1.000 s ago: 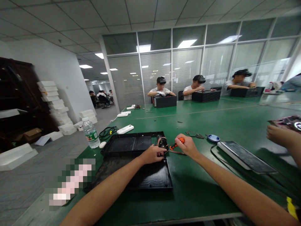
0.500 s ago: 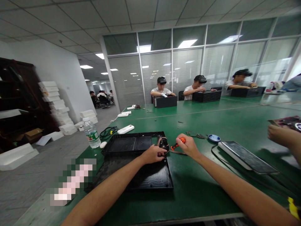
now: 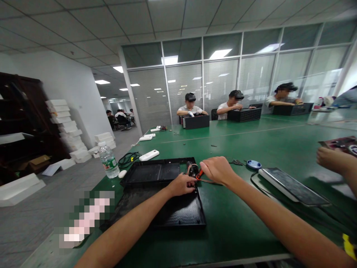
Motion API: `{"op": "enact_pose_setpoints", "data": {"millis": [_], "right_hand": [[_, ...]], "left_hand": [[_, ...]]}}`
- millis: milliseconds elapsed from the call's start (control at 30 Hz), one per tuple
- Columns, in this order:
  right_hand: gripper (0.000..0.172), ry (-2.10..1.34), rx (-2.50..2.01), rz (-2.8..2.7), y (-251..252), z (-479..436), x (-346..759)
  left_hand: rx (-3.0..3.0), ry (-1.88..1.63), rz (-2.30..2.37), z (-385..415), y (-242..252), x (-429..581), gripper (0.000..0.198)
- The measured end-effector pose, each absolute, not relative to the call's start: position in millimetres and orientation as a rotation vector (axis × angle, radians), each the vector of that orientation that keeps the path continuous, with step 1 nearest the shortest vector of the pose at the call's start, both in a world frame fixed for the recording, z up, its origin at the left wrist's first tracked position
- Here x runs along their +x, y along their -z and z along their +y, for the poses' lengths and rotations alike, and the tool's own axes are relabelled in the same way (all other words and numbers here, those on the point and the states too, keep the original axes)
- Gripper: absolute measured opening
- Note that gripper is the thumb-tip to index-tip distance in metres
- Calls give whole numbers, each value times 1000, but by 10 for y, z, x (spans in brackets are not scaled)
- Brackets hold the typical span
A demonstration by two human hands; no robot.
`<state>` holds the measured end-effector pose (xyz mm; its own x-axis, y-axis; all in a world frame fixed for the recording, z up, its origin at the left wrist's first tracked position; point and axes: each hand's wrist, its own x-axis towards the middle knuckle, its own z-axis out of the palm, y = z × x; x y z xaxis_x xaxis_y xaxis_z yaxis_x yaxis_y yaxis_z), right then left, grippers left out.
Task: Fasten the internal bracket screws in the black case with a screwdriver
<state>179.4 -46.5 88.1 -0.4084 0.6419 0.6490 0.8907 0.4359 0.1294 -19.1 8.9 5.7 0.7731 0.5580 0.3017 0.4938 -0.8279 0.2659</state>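
Note:
A black plastic case lies open on the green table in front of me. At its right rear corner sits a small wired part. My left hand is closed on that part. My right hand is wrapped round an orange-handled screwdriver, whose tip points at the part. The handle is mostly hidden under my fingers.
A flat dark panel and a small blue dish lie to the right. A water bottle, cables and white devices are at the left. Another person's hand rests at the far right. Three people work across the table.
My right hand has moved left, bringing the screwdriver in to the wired part. My left hand has stayed on the part.

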Motion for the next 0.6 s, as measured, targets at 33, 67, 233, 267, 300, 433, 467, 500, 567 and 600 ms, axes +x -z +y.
{"op": "enact_pose_setpoints", "data": {"millis": [33, 67, 233, 267, 300, 433, 467, 500, 567, 600], "right_hand": [[37, 664, -1329, -2197, -944, -486, 1743], [34, 676, -1363, -2222, -1002, -505, 1693], [45, 627, -1477, -2414, -1232, -551, 1523], [50, 619, -1526, -2418, -1264, -556, 1509], [51, 605, -1571, -2416, -1290, -560, 1501], [35, 496, -1572, -2498, -1346, -579, 1516], [33, 472, -1548, -2529, -1350, -583, 1526], [33, 457, -1532, -2547, -1351, -586, 1536], [38, 450, -1523, -2540, -1348, -588, 1554], [41, 449, -1520, -2525, -1346, -588, 1562]], "left_hand": [[2793, -553, 834, 92, -55, -191, 30], [2789, -548, 833, 97, -51, -190, 31], [2760, -543, 835, 148, -21, -179, 30], [2753, -543, 832, 157, -19, -175, 30], [2743, -543, 829, 163, -19, -172, 31], [2698, -533, 837, 158, -42, -164, 26], [2695, -531, 841, 152, -52, -163, 21], [2694, -530, 843, 146, -63, -162, 17], [2693, -537, 840, 136, -85, -161, 17], [2692, -544, 838, 132, -95, -161, 18]]}}
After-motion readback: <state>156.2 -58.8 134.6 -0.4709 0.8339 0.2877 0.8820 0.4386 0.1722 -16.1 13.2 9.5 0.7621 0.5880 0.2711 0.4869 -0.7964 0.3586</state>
